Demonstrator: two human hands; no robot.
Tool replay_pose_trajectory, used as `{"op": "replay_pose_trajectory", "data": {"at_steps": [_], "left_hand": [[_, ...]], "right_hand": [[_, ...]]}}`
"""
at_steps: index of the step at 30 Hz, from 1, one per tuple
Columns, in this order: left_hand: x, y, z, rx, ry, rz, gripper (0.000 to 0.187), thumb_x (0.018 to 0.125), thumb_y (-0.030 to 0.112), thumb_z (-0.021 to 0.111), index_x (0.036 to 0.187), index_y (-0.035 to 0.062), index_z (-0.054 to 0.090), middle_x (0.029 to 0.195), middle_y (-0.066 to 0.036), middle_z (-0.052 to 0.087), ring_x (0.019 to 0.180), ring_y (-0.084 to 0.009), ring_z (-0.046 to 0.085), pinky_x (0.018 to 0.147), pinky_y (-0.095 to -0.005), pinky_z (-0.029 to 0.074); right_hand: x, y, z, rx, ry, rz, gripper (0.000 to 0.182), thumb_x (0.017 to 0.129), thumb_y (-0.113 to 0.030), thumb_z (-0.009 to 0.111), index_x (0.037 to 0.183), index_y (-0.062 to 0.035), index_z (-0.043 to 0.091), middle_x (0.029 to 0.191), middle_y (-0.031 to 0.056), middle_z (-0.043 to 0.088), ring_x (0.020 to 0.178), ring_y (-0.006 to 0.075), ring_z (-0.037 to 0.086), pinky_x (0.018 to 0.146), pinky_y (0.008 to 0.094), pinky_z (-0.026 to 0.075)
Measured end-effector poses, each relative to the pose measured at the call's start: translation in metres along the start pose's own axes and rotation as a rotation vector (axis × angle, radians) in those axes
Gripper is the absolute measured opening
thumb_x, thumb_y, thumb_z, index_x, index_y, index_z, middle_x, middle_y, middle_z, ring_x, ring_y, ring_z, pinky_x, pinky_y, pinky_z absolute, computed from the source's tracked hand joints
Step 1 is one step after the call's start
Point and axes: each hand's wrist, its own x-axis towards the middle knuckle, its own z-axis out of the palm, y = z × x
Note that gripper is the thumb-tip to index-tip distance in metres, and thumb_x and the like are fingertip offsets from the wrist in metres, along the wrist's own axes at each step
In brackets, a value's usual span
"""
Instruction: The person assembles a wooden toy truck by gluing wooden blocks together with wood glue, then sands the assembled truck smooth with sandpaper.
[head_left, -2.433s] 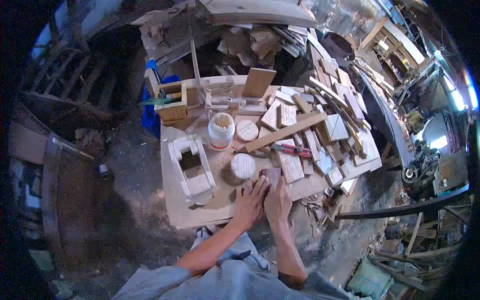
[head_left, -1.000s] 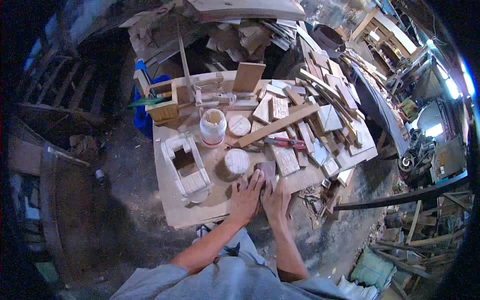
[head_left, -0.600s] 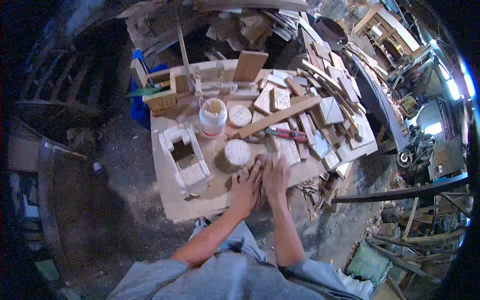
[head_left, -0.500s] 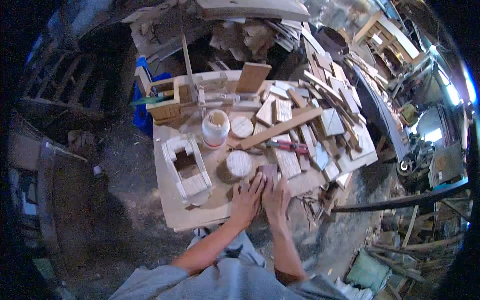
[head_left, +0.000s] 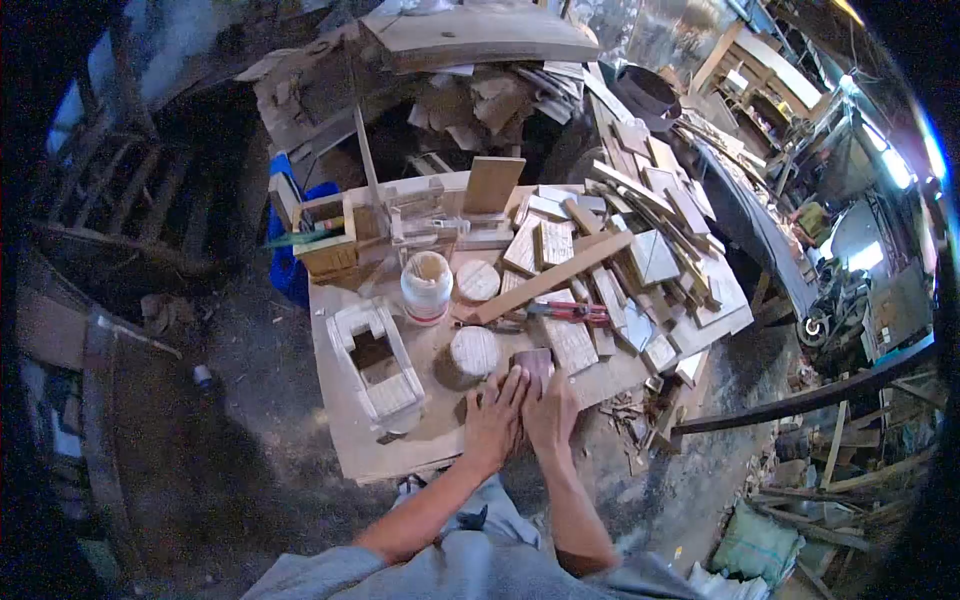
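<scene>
At the table's near edge, my left hand [head_left: 492, 418] and my right hand [head_left: 550, 415] sit side by side on a brown piece of sandpaper [head_left: 535, 362]. The left fingers press together over its left side, and the right hand grips its right side. Anything under the sandpaper is hidden by my hands. Just beyond my left hand lies a round wooden disc [head_left: 474, 351]. To the left is a pale wooden frame [head_left: 405, 392] with a cut-out middle.
A glue jar [head_left: 427, 290] stands behind the disc, near a second disc [head_left: 478, 280]. A long wooden strip [head_left: 555, 275] and a red-handled tool [head_left: 572, 311] lie by piled wood offcuts [head_left: 655, 255]. A wooden box [head_left: 328, 255] sits at the back left of the table [head_left: 345, 440].
The whole view has shifted slightly, with the table sitting a little lower. Both hands stay on the sandpaper, with only a small change in position.
</scene>
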Motion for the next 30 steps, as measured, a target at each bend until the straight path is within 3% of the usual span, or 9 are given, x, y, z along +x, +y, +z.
{"op": "replay_pose_trajectory", "data": {"at_steps": [5, 6, 10, 13, 17, 20, 25, 29, 30], "left_hand": [[-0.008, 0.001, -0.003, -0.041, -0.008, 0.014, 0.063, 0.094, 0.025, 0.05, 0.155, 0.0144, 0.038, 0.164, -0.007, 0.029, 0.138, -0.0317, 0.038, 0.102, -0.0549, 0.035], [0.0, 0.0, -0.003, 0.018, -0.008, 0.014, 0.063, 0.094, 0.025, 0.05, 0.155, 0.0145, 0.038, 0.164, -0.007, 0.029, 0.138, -0.0319, 0.038, 0.102, -0.0546, 0.035], [-0.005, -0.002, 0.006, -0.022, 0.058, 0.028, 0.061, 0.093, 0.027, 0.052, 0.152, 0.0155, 0.041, 0.162, -0.006, 0.032, 0.135, -0.0301, 0.042, 0.101, -0.0529, 0.035], [0.0, 0.001, -0.002, 0.043, -0.016, -0.002, 0.061, 0.095, 0.027, 0.05, 0.153, 0.0159, 0.04, 0.162, -0.006, 0.033, 0.137, -0.0295, 0.039, 0.104, -0.0524, 0.033], [-0.002, 0.001, -0.016, -0.093, 0.038, 0.003, 0.06, 0.093, 0.028, 0.053, 0.151, 0.0164, 0.044, 0.161, -0.005, 0.035, 0.138, -0.0299, 0.039, 0.101, -0.0524, 0.037], [-0.004, 0.0, -0.001, -0.031, 0.003, 0.019, 0.061, 0.092, 0.028, 0.054, 0.15, 0.013, 0.045, 0.161, -0.007, 0.034, 0.14, -0.032, 0.037, 0.103, -0.0521, 0.036], [-0.004, 0.0, 0.002, -0.127, 0.048, -0.009, 0.059, 0.093, 0.025, 0.053, 0.15, 0.0136, 0.046, 0.162, -0.007, 0.032, 0.136, -0.0346, 0.041, 0.104, -0.0544, 0.036], [-0.002, -0.001, 0.004, -0.048, 0.008, -0.011, 0.058, 0.093, 0.024, 0.052, 0.15, 0.0126, 0.046, 0.162, -0.007, 0.033, 0.138, -0.0349, 0.038, 0.105, -0.0553, 0.035], [-0.015, 0.003, 0.004, -0.085, -0.004, -0.002, 0.059, 0.093, 0.024, 0.052, 0.151, 0.0129, 0.045, 0.162, -0.007, 0.033, 0.139, -0.0345, 0.037, 0.105, -0.0555, 0.036]], "right_hand": [[-0.013, -0.008, -0.015, 0.101, 0.039, -0.036, 0.026, 0.098, -0.024, 0.058, 0.103, 0.0014, 0.059, 0.084, 0.0262, 0.063, 0.077, 0.0474, 0.062, 0.064, 0.0527, 0.049], [-0.022, -0.004, -0.017, 0.02, 0.236, -0.3, 0.023, 0.099, -0.021, 0.056, 0.103, 0.0011, 0.059, 0.085, 0.0256, 0.064, 0.075, 0.0469, 0.062, 0.062, 0.0511, 0.05], [0.019, -0.006, 0.001, -0.033, -0.098, -0.015, 0.026, 0.1, -0.02, 0.053, 0.116, -0.0013, 0.063, 0.085, 0.0227, 0.064, 0.075, 0.0401, 0.063, 0.062, 0.0494, 0.051], [-0.022, -0.01, -0.025, -0.002, 0.12, -0.25, 0.021, 0.097, -0.016, 0.055, 0.108, -0.0002, 0.062, 0.087, 0.0232, 0.063, 0.077, 0.0408, 0.062, 0.063, 0.0488, 0.05], [0.022, 0.007, 0.009, -0.098, -0.032, -0.191, 0.03, 0.096, -0.015, 0.055, 0.12, 0.0028, 0.06, 0.091, 0.022, 0.063, 0.079, 0.0415, 0.062, 0.066, 0.0469, 0.051], [-0.013, 0.003, -0.005, 0.027, 0.111, -0.204, 0.027, 0.095, -0.018, 0.06, 0.109, 0.0046, 0.059, 0.091, 0.0271, 0.065, 0.081, 0.0458, 0.064, 0.069, 0.0502, 0.052], [0.029, 0.01, 0.021, -0.022, -0.013, -0.106, 0.029, 0.091, -0.014, 0.061, 0.115, 0.0033, 0.058, 0.094, 0.0279, 0.065, 0.084, 0.0465, 0.063, 0.07, 0.0519, 0.052], [-0.011, 0.006, 0.004, 0.036, 0.136, -0.099, 0.022, 0.093, -0.016, 0.062, 0.106, 0.0016, 0.061, 0.087, 0.0238, 0.066, 0.077, 0.0429, 0.064, 0.065, 0.0502, 0.049], [0.003, -0.016, -0.008, 0.179, -0.021, 0.084, 0.025, 0.096, -0.023, 0.062, 0.096, 0.0019, 0.06, 0.083, 0.0277, 0.065, 0.077, 0.0491, 0.062, 0.065, 0.0538, 0.047]]}}
